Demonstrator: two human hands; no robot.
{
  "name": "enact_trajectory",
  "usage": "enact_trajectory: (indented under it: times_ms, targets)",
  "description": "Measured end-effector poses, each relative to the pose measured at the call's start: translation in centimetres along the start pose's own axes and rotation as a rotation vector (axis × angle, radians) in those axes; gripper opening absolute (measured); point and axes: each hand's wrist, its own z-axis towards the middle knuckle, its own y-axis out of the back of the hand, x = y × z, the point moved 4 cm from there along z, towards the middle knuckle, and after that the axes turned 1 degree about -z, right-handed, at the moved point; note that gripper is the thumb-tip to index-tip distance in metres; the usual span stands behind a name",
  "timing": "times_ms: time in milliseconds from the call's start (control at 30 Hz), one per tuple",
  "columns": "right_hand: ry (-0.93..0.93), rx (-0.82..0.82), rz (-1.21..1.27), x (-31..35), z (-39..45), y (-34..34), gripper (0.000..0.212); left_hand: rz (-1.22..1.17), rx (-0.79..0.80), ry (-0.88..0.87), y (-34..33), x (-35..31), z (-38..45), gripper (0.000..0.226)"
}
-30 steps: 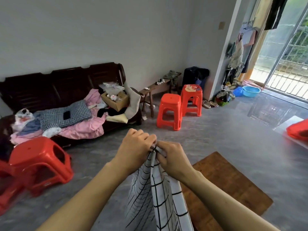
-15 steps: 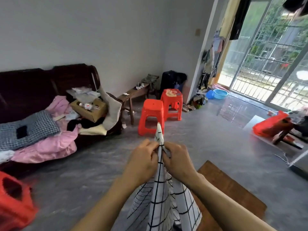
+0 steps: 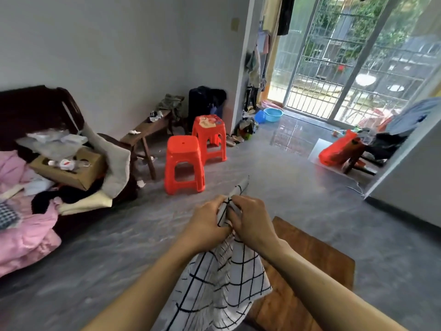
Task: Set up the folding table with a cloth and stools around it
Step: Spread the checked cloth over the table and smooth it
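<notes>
A white cloth with a black grid (image 3: 222, 285) hangs in front of me, bunched at its top edge. My left hand (image 3: 207, 223) and my right hand (image 3: 250, 223) pinch that edge side by side, and a corner of the cloth sticks up between them. Below and to the right lies the brown wooden top of the folding table (image 3: 307, 266), partly hidden by the cloth and my right forearm. Two red plastic stools stand on the grey floor ahead: a near stool (image 3: 183, 163) and a far stool (image 3: 210, 137) with a picture on its seat.
A dark sofa (image 3: 35, 111) piled with pink bedding, clothes and a cardboard box (image 3: 69, 168) fills the left. A wooden bench (image 3: 145, 132) and a black suitcase (image 3: 202, 101) stand by the far wall. A red bag (image 3: 338, 149), blue basins (image 3: 272, 114) and a barred door (image 3: 353, 56) are at the right.
The view has swung to the right, so the sofa and the red stools at the left slid out of frame. Both hands kept pinching the cloth's top edge, and its corner now pokes up.
</notes>
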Motion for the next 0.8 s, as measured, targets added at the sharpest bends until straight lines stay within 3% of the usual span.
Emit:
enact_trajectory:
  times_ms: [167,333,433,567,633,800]
  targets:
    - [-0.037,-0.046,0.006,-5.5,3.7,0.4,0.024,0.212,-0.167,0.005,-0.2,1.0,6.3,0.032]
    - [-0.151,-0.143,-0.055,-14.3,7.9,3.6,0.023,0.496,-0.134,-0.008,2.6,1.4,15.0,0.009]
    - [-0.205,-0.198,-0.139,-19.5,9.8,6.1,0.022,0.654,-0.098,-0.097,3.6,1.0,20.1,0.020]
    - [-0.266,-0.209,-0.209,-24.7,11.7,8.9,0.014,0.751,-0.040,-0.209,3.6,-0.5,25.7,0.005]
    - [-0.279,-0.228,-0.239,-26.6,12.6,10.2,0.008,0.837,-0.037,-0.279,3.2,-1.7,28.3,0.009]
    - [-0.321,-0.296,-0.285,-30.8,14.6,12.3,0.007,0.800,-0.038,-0.414,1.5,-3.8,34.8,0.025]
